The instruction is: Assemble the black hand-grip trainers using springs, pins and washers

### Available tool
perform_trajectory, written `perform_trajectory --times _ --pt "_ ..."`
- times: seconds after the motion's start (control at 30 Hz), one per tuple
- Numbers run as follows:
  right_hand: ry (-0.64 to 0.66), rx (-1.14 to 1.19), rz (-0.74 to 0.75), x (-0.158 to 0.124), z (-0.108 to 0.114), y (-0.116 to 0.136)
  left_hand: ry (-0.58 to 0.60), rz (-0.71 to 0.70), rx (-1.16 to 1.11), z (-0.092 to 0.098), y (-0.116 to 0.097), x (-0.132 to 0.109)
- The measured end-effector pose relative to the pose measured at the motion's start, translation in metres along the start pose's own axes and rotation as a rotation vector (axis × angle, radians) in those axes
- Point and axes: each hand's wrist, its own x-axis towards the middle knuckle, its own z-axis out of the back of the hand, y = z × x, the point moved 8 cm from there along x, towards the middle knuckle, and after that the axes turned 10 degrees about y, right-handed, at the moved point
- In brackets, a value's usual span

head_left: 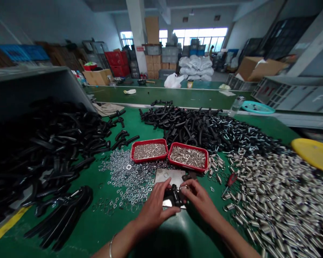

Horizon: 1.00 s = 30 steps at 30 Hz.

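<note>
My left hand curls round a small black part, its thumb below and its fingers above. The part is over a silver metal plate on the green table. From the other side, my right hand pinches a small ridged silver piece against the black part's right side; my fingers partly cover it. Just beyond the plate stand two red trays: the left tray contains tiny metal pieces, the right tray small silver pins.
Loose washers spread to the left, with black handle-like parts beyond. Silver cylinders heap on the right near a red-handled screwdriver. More black parts pile behind the trays. A yellow lid lies far right.
</note>
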Motion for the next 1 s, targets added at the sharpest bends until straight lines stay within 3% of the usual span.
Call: perform_trajectory --times 0.07,0.13,0.2,0.27,0.37,0.5,0.63,0.77,0.87,0.93,1.0 --pt "-0.081 -0.199 0.129 -0.008 0.007 0.009 -0.020 -0.032 0.038 0.018 0.003 0.020" --pt "-0.105 -0.332 0.225 -0.020 0.009 0.014 -0.080 -0.079 0.131 0.046 0.007 0.056" --pt "-0.119 -0.363 0.231 -0.031 0.012 0.010 -0.124 -0.062 0.238 0.074 0.018 0.107" --pt "-0.162 -0.329 0.162 -0.040 0.016 0.002 -0.081 0.084 0.384 0.092 0.040 0.163" --pt "-0.240 -0.160 0.029 -0.052 0.018 -0.015 0.017 0.277 0.505 0.098 0.071 0.230" --pt "-0.317 0.125 -0.076 -0.058 0.010 -0.030 0.024 0.371 0.495 0.082 0.093 0.275" --pt "-0.304 0.268 -0.140 -0.054 0.005 -0.036 -0.014 0.388 0.434 0.084 0.100 0.286" --pt "-0.265 0.400 -0.157 -0.048 0.005 -0.039 -0.060 0.318 0.319 0.126 0.095 0.275" --pt "-0.294 0.558 -0.159 -0.048 0.003 -0.046 -0.135 0.294 0.173 0.161 0.090 0.239" --pt "-0.286 0.711 -0.177 -0.051 -0.004 -0.053 -0.236 0.252 -0.126 0.178 0.085 0.200" --pt "-0.241 0.858 -0.202 -0.055 -0.015 -0.056 -0.319 0.158 -0.503 0.182 0.075 0.154"
